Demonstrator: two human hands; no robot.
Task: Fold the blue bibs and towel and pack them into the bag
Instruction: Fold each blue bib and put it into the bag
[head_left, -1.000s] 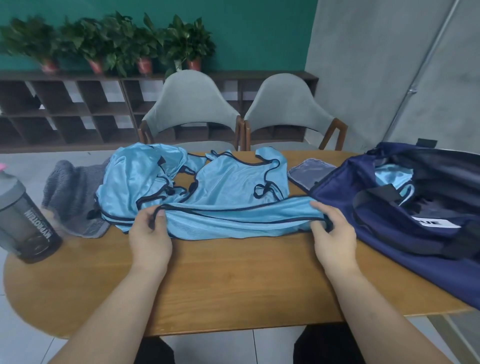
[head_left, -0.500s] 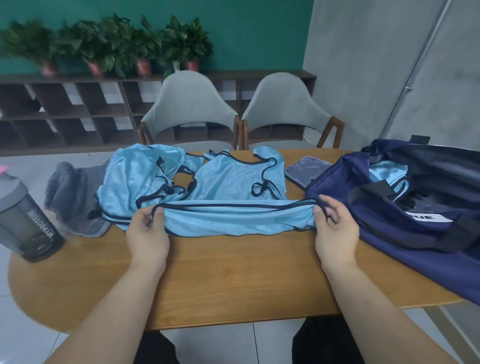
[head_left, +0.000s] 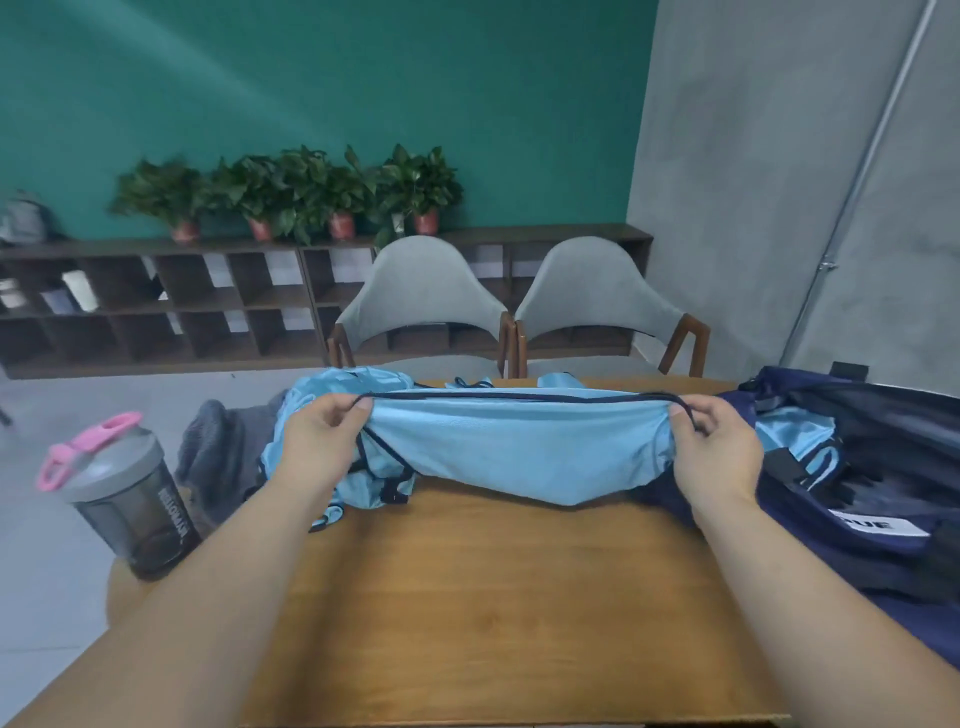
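Blue bib (head_left: 519, 452), held over counter (head_left: 493, 597) beside bag (head_left: 857, 525), pinched at both ends by left hand (head_left: 317, 447) and right hand (head_left: 714, 449). Risk: thin cloth sagging, dangling trim (head_left: 385, 453) catching the pile (head_left: 337, 387) behind, spoiling fold.

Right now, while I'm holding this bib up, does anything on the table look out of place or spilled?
Nothing looks spilled or damaged. The shaker bottle stands upright very near the left rim of the table, where a nudge might tip it off. The grey towel lies crumpled behind it, not yet folded.
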